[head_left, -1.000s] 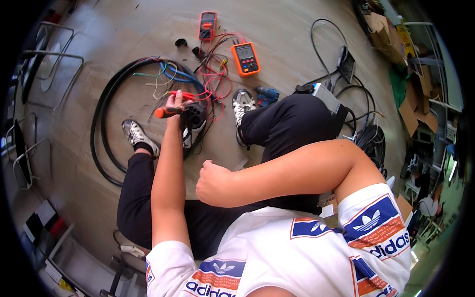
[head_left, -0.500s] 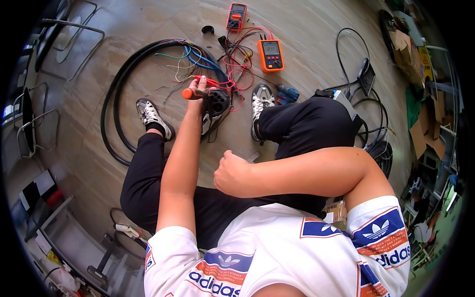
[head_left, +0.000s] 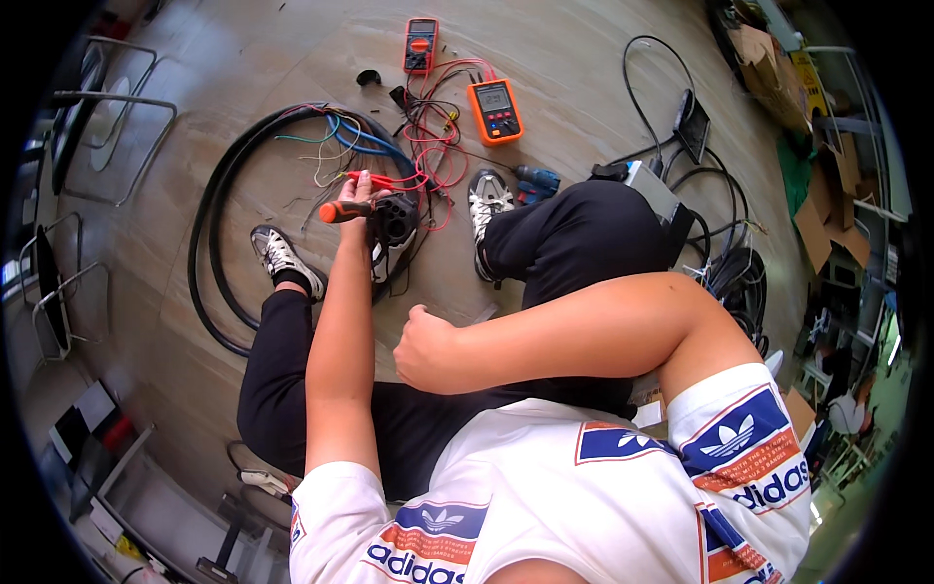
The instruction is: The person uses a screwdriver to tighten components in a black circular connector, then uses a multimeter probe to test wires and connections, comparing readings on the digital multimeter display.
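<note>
My left hand [head_left: 358, 190] reaches out between my feet, fingers closed on a red test clip [head_left: 370, 180] beside thin loose wire ends. An orange-and-black handle [head_left: 342, 211], like a screwdriver's, crosses just over its wrist; whether the hand grips it too I cannot tell. Right against this hand stands a black charging connector [head_left: 394, 224] with round sockets in its face. Red leads [head_left: 428, 167] run to an orange tester [head_left: 496, 110] with a lit screen. My right hand [head_left: 425, 352] is curled into a fist above my lap, and its inner side is hidden.
A thick black cable [head_left: 206, 219] loops around my left shoe. A red multimeter [head_left: 420, 46] lies beyond the leads. Near my right shoe is a blue power drill [head_left: 536, 183]. More coiled cable [head_left: 736, 282] lies at right; metal-framed chairs [head_left: 117, 146] stand at left.
The whole view has shifted, so the floor things sit further left. Both hands keep their poses, the left still at the red clip and the right still a fist.
</note>
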Available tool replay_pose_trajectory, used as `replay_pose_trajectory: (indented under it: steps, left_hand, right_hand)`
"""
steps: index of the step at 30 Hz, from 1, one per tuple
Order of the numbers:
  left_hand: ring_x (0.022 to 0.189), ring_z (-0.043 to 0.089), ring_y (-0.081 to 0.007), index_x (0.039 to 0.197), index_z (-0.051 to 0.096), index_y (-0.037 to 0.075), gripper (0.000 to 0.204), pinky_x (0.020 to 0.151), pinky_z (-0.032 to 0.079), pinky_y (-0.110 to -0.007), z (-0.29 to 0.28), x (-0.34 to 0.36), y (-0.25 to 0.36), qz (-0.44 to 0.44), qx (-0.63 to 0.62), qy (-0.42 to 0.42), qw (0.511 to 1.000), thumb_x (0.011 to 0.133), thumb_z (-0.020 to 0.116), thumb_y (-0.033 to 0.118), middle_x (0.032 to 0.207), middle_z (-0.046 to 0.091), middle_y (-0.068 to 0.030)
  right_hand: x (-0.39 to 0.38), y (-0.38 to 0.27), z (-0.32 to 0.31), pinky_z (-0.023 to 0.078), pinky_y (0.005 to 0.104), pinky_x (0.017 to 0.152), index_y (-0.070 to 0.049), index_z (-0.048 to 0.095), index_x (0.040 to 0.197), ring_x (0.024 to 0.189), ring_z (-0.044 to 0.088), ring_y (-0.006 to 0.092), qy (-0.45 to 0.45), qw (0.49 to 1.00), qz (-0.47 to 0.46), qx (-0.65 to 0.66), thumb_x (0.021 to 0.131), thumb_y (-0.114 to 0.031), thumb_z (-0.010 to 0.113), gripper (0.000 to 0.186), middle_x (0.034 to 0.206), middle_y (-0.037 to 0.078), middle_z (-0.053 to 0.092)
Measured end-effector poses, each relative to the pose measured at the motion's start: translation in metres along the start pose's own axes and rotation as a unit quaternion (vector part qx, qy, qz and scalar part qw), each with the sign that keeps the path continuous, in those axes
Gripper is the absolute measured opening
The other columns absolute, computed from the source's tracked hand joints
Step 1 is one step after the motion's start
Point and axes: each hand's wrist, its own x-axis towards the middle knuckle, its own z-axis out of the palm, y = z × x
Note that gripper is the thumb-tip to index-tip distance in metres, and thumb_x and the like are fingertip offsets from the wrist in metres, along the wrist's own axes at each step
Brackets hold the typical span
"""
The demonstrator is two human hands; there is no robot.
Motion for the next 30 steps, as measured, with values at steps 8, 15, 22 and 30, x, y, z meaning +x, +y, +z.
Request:
replay_pose_trajectory:
  steps: [8,15,22,30]
  left_hand:
    - [0.064,0.07,-0.0186,0.108,0.059,0.005,0.028,0.058,0.058,-0.027,-0.008,0.01,-0.001,-0.001,0.012,-0.012,1.0,0.099,0.07,0.028,0.091,0.068,-0.0089]
    - [0.066,0.07,-0.018,0.108,0.059,0.004,0.028,0.059,0.058,-0.027,-0.006,0.003,0.002,0.003,0.022,-0.007,1.0,0.099,0.07,0.029,0.089,0.068,-0.0081]
    - [0.067,0.07,-0.0178,0.107,0.058,0.004,0.031,0.06,0.059,-0.027,-0.009,0.007,0.001,0.005,0.043,-0.006,0.999,0.1,0.069,0.032,0.089,0.067,-0.0079]
    - [0.067,0.07,-0.018,0.107,0.058,0.003,0.029,0.061,0.059,-0.027,-0.008,0.007,-0.003,0.01,0.033,-0.022,0.999,0.101,0.067,0.03,0.089,0.067,-0.0081]
  right_hand:
    - [-0.001,-0.004,-0.001,0.046,0.051,0.092,-0.013,0.078,0.108,0.099,0.071,0.0288,-0.018,1.0,-0.005,0.012,0.096,-0.024,0.058,0.026,0.105,0.007,0.076]
    - [0.0,-0.008,-0.002,0.045,0.0535,0.095,-0.013,0.077,0.111,0.102,0.071,0.0298,-0.027,1.0,-0.011,0.003,0.097,-0.025,0.057,0.027,0.109,0.007,0.076]
    - [0.001,-0.013,0.002,0.046,0.0546,0.096,-0.014,0.077,0.111,0.103,0.071,0.0311,-0.009,1.0,-0.006,-0.006,0.097,-0.025,0.057,0.027,0.11,0.008,0.076]
    - [0.001,-0.013,0.004,0.046,0.0552,0.095,-0.012,0.077,0.11,0.1,0.071,0.0318,-0.013,1.0,-0.004,-0.019,0.097,-0.025,0.057,0.027,0.107,0.01,0.076]
